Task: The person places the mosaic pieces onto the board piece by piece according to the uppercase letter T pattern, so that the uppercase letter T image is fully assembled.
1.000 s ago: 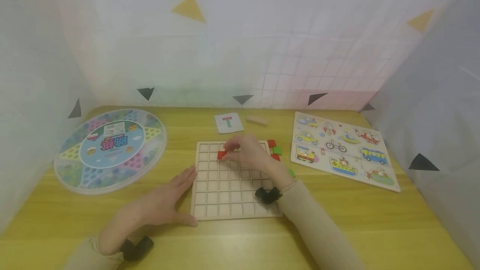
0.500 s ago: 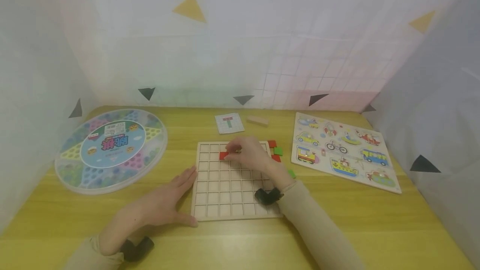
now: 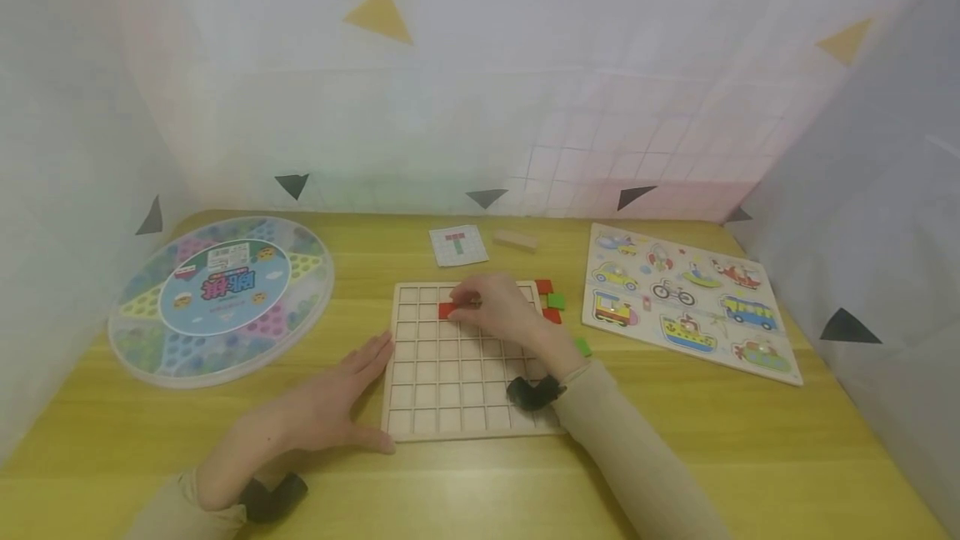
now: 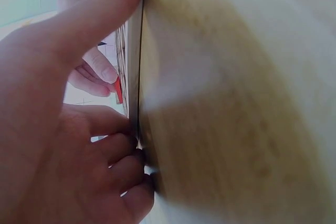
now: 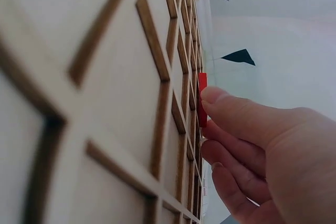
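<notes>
A pale wooden grid board (image 3: 425, 373) lies on the table in front of me. My left hand (image 3: 330, 407) rests at its left side, fingers extended along the edge and thumb by the near left corner. In the left wrist view, the fingertips (image 4: 137, 195) touch the board's edge. Over the upper part of the grid, my right hand (image 3: 498, 307) pinches a red square tile (image 3: 446, 312). The right wrist view shows the thumb on this red tile (image 5: 203, 100), low against the grid; the index fingertip is partly hidden behind it.
Loose red tiles (image 3: 544, 287) and green tiles (image 3: 556, 301) lie by the board's right edge. Behind it are a pattern card (image 3: 471, 255) and a small wooden block (image 3: 515, 241). A round board game (image 3: 311, 315) lies left, a vehicle puzzle (image 3: 645, 323) right.
The red tile has shifted very slightly right under my right fingers. My left hand stays at the board's edge.
</notes>
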A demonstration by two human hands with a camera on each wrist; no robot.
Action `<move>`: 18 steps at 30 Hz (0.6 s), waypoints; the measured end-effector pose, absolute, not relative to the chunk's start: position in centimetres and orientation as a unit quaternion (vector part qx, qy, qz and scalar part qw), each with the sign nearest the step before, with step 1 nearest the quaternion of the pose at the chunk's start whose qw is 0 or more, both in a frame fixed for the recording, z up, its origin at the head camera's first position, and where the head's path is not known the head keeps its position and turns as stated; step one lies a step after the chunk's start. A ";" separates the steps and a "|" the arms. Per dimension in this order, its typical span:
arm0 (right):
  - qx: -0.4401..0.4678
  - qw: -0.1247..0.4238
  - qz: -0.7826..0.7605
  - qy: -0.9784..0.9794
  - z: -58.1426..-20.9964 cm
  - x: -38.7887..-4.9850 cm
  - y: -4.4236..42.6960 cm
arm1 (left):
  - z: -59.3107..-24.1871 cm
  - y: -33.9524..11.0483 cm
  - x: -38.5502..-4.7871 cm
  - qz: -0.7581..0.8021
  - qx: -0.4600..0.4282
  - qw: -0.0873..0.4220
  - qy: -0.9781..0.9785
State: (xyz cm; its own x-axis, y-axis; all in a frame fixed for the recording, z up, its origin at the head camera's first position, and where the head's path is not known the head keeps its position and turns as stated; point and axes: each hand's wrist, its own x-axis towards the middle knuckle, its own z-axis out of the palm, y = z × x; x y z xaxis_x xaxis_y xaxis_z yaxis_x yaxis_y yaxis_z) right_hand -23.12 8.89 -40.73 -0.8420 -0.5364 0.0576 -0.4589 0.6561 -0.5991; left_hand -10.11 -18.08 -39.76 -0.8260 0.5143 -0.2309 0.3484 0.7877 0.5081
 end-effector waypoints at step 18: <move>-0.282 0.049 -0.305 0.908 -41.0 -23.3 8.9 | -39.7 -18.1 -10.1 0.226 0.229 0.181 0.929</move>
State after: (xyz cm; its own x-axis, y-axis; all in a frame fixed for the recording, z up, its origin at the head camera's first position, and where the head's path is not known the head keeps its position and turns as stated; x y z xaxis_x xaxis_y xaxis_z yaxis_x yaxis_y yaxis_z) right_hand -23.33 8.88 -40.97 -0.8358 -0.5428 0.0824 -0.4828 0.6551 -0.5812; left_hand -10.13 -18.07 -39.71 -0.8292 0.5080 -0.2331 0.3446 0.7929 0.5026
